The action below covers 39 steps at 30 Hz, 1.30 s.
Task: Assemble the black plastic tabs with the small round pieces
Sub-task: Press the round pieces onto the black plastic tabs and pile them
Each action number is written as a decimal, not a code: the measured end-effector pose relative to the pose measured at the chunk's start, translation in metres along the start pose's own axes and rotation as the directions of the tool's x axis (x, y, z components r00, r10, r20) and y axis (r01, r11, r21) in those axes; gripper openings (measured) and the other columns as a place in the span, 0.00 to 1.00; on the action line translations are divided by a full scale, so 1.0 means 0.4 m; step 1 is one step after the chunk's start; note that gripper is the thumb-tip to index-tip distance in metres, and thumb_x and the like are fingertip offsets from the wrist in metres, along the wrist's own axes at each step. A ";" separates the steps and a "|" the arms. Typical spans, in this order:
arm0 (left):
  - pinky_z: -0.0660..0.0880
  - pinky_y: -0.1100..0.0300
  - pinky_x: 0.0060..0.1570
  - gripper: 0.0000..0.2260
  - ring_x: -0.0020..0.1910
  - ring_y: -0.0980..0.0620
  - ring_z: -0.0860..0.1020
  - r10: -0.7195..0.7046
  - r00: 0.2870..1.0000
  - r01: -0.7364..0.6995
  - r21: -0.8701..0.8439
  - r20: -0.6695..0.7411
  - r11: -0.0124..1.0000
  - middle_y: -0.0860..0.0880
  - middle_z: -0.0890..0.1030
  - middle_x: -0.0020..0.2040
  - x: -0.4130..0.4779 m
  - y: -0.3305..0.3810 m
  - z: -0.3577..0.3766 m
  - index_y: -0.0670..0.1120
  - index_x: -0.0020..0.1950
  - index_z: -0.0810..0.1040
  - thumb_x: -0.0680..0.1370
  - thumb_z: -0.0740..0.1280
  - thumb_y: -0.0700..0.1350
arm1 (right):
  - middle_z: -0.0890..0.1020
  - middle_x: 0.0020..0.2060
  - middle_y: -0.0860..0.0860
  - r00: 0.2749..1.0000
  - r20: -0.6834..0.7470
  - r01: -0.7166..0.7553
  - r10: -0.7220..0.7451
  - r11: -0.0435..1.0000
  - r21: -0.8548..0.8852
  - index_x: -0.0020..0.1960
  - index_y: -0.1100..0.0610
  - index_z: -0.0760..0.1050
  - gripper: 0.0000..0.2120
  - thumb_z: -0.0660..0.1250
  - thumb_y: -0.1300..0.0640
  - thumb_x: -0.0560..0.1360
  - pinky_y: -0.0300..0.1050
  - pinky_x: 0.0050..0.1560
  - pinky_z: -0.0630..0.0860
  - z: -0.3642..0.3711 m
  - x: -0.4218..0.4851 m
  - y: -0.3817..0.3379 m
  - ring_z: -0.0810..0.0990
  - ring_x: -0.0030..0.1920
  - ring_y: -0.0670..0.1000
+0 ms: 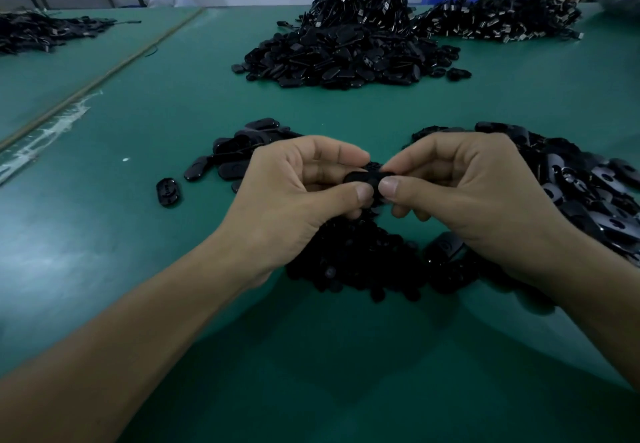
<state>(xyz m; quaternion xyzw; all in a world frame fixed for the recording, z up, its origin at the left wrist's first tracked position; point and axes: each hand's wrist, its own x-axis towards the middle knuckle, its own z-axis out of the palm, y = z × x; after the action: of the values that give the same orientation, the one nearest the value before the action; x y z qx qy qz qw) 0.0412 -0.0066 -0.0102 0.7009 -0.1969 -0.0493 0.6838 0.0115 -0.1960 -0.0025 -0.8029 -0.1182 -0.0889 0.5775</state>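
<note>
On the green worktop point(311, 366), nearest the person, lies a heap of small round pieces point(353, 259). Just above it the left hand point(298, 186) and the right hand point(464, 190) meet, their fingers point(346, 195) pinching one black tab point(367, 179) between thumbs and forefingers. A round piece seems to be going in, though the joint is hidden. To the right a large pile of tabs point(588, 197) probably awaits fitting. The smaller group on the left point(239, 148), with one stray tab point(168, 192), may be finished work. Farther off sits a big heap of black parts point(346, 62). Judging by this, most of the job remains.
</note>
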 end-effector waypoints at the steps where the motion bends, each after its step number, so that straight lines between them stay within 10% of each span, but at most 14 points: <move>1: 0.81 0.62 0.40 0.11 0.34 0.51 0.82 -0.003 1.000 0.003 -0.001 0.000 1.000 0.47 0.86 0.38 0.000 0.001 0.000 0.46 0.47 0.82 0.71 0.74 0.31 | 0.85 0.32 0.50 1.000 0.006 -0.002 0.002 1.000 -0.005 0.45 0.58 0.82 0.02 0.74 0.62 0.73 0.32 0.33 0.75 -0.003 0.000 0.000 0.83 0.32 0.44; 12: 0.80 0.65 0.39 0.11 0.36 0.51 0.84 -0.010 1.000 0.010 -0.015 0.002 1.000 0.43 0.86 0.40 -0.003 0.009 0.013 0.44 0.48 0.83 0.72 0.73 0.29 | 0.84 0.31 0.50 1.000 -0.025 0.010 -0.012 0.998 -0.068 0.41 0.56 0.81 0.03 0.75 0.60 0.70 0.32 0.33 0.75 -0.006 0.001 -0.005 0.81 0.30 0.43; 25: 0.80 0.63 0.38 0.11 0.33 0.51 0.84 0.041 0.999 -0.041 0.106 -0.005 0.994 0.47 0.86 0.38 -0.008 0.016 0.015 0.47 0.44 0.83 0.73 0.74 0.31 | 0.85 0.33 0.51 0.998 -0.053 0.032 -0.042 0.985 -0.167 0.39 0.53 0.81 0.10 0.80 0.54 0.63 0.61 0.39 0.81 0.010 -0.012 0.007 0.84 0.34 0.56; 39: 0.81 0.63 0.36 0.05 0.33 0.52 0.84 -0.104 0.988 0.089 -0.129 -0.111 0.988 0.45 0.85 0.36 -0.004 0.000 0.022 0.40 0.44 0.81 0.73 0.73 0.31 | 0.83 0.42 0.44 0.937 -0.054 0.269 -0.346 0.811 -0.520 0.52 0.51 0.85 0.08 0.76 0.57 0.73 0.28 0.44 0.72 0.020 -0.007 0.013 0.81 0.43 0.41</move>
<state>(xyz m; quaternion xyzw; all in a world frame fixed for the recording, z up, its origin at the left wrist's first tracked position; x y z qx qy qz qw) 0.0368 -0.0142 -0.0110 0.6677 -0.1185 -0.0532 0.7330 0.0103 -0.1901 -0.0106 -0.8870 -0.1769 -0.2678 0.3322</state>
